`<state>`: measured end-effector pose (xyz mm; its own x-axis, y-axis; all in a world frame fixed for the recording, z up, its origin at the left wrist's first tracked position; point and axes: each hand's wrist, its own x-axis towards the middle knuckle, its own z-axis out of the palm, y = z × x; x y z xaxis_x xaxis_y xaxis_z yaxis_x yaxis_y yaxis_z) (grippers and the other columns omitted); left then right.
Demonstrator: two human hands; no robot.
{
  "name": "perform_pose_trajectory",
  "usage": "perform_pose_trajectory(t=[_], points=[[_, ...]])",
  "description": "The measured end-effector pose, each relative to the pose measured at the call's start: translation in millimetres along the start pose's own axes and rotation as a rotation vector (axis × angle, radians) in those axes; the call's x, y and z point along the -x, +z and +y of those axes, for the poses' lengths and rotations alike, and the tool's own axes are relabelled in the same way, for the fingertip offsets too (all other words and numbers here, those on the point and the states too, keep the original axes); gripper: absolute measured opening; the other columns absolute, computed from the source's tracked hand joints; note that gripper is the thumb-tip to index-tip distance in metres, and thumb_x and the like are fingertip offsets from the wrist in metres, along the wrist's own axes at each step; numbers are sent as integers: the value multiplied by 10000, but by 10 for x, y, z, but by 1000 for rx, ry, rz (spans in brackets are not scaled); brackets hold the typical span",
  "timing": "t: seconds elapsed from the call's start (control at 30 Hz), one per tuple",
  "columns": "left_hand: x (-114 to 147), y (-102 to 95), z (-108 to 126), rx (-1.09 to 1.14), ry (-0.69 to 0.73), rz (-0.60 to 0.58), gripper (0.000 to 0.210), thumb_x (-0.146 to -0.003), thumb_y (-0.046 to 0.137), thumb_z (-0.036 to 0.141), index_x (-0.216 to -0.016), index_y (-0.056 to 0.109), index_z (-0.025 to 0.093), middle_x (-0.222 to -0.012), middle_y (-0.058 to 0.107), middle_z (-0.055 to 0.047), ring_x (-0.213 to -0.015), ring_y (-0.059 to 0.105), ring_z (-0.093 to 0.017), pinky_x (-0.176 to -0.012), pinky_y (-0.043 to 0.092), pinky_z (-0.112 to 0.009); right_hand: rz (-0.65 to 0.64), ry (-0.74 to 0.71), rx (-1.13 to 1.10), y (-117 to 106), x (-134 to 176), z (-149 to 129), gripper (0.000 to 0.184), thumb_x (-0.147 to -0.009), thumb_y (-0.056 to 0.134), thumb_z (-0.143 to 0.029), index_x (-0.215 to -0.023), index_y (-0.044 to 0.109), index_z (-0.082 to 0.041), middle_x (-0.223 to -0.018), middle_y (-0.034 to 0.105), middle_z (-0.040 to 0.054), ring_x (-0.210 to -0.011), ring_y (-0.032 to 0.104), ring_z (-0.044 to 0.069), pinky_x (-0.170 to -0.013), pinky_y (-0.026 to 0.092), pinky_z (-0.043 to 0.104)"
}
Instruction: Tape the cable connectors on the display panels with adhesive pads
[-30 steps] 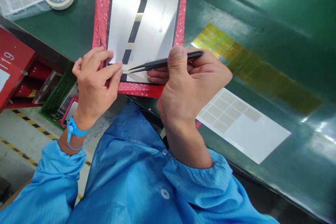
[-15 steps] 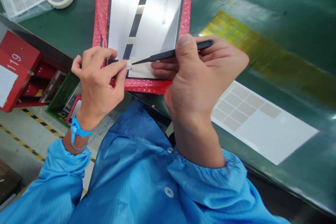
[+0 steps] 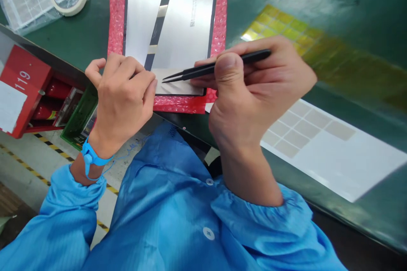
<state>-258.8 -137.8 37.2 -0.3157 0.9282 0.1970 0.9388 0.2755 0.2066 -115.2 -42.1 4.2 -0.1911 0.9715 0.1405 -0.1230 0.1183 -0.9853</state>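
Observation:
A display panel (image 3: pixel 181 34) with a silvery back lies on red bubble wrap (image 3: pixel 219 29). Across it runs a slanted dark flex cable (image 3: pixel 158 25). My right hand (image 3: pixel 254 84) grips black tweezers (image 3: pixel 210 67); their two points are slightly apart above the pale strip along the panel's near edge. My left hand (image 3: pixel 124 93) is at the panel's near left corner, its thumb and fingers bent together. Whatever is under those fingertips is hidden. A blue wrist strap (image 3: pixel 92 156) with a thin coiled cord circles my left wrist.
Masking tape (image 3: pixel 76 6) sits on a plastic-wrapped sheet (image 3: pixel 25 0) at the upper left. Right of the panel lie yellow film squares (image 3: pixel 280 25) and a white label sheet (image 3: pixel 346 165). A red box (image 3: pixel 28 80) marked 119 and a green crate (image 3: pixel 74 131) stand below the table edge.
The tweezers' points have spread apart, and a small pale piece between them and my left fingertips no longer shows. My right hand has shifted right; my left fingers have curled further over the corner.

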Motion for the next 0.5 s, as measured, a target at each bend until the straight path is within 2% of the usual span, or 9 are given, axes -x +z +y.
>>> perform_pose_trajectory(t=[0.1,0.2,0.37,0.5], points=[[-74,-30,-22,26,24,-72,272,-1090,482,335,-872,633,276,-1060,737,-71,-1235,608,-345,-1190,326,-694,5,-28,-49,11,4,22,188,-990,775,-385,-912,677,-244,-848,737,-4,-742,769,184,-662,646,319],[-140,-37,-57,38,49,-146,224,-1071,475,319,-893,601,272,-1134,716,-95,-1268,565,-360,-1196,291,-682,19,9,-42,11,-1,33,222,-980,791,-414,-901,664,-249,-845,720,2,-743,762,184,-671,642,316],[-188,-20,-125,-20,104,-142,145,-1022,485,302,-923,591,289,-1123,689,-105,-1212,571,-371,-1092,389,-634,19,88,-41,24,-12,26,246,-995,769,-455,-915,656,-252,-884,713,-5,-820,773,189,-746,667,329],[-191,-49,-178,28,63,-119,141,-1042,488,317,-930,572,302,-1088,682,-94,-1181,589,-358,-1022,431,-593,8,120,-52,38,-36,19,265,-1002,756,-473,-898,641,-259,-859,694,-21,-844,777,186,-752,671,328]])
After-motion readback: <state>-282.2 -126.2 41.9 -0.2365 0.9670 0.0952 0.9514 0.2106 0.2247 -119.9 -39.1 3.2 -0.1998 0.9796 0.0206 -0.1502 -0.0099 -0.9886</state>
